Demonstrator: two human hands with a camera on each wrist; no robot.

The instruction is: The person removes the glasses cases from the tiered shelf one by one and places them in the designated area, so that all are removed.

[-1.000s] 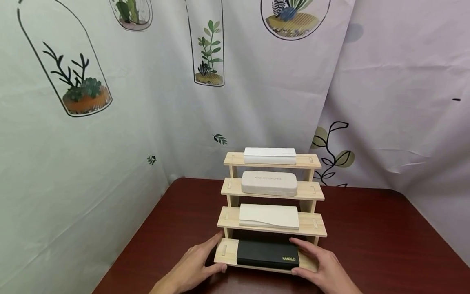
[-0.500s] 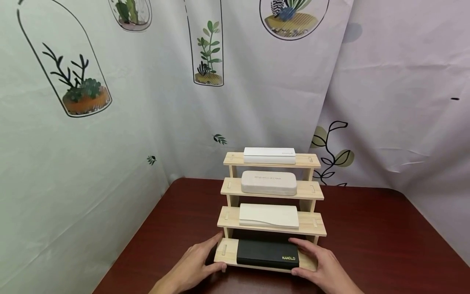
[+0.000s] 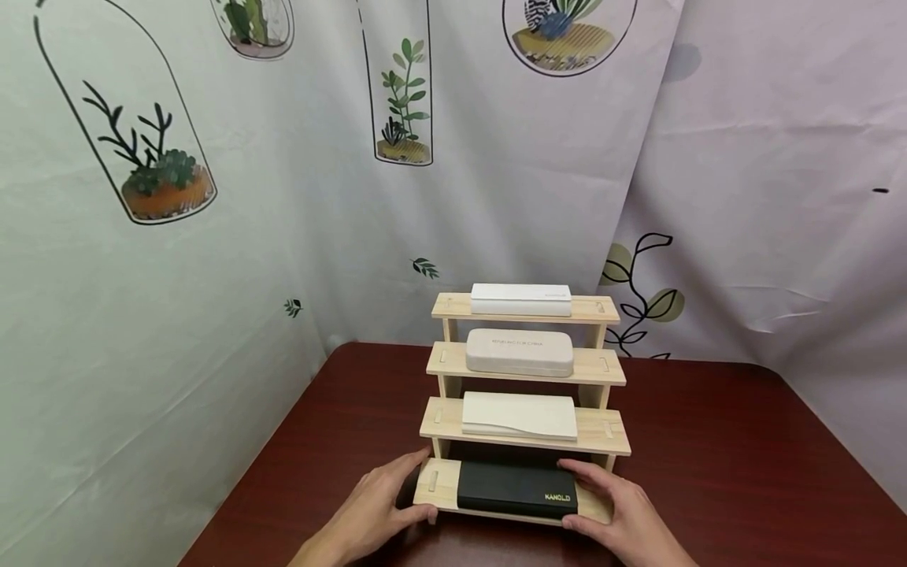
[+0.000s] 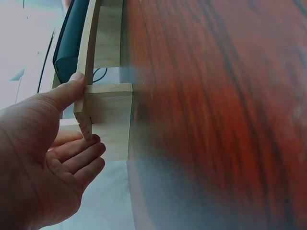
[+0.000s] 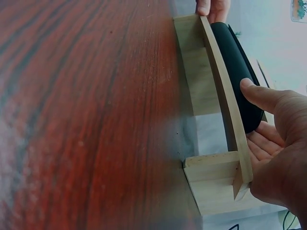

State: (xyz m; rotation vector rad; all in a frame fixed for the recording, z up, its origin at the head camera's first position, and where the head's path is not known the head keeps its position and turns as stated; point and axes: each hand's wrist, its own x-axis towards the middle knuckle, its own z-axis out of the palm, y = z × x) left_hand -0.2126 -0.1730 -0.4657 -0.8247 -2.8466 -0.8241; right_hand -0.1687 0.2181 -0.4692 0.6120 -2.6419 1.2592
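A light wooden four-step display rack stands on the dark red table. Lying on its lowest step is a black glasses case with gold lettering. My right hand grips this case at its right end, thumb on the front and fingers behind. My left hand holds the left end of the lowest step; the left wrist view has its thumb on the front edge and its fingers at the step's end. Above lie a white case with a wavy flap, a cream rounded case and a white box-shaped case.
The glossy table extends to both sides of the rack. Behind and to the left hangs a pale curtain printed with plants in glass jars. Below the lowest step, a wooden support reaches down to the table.
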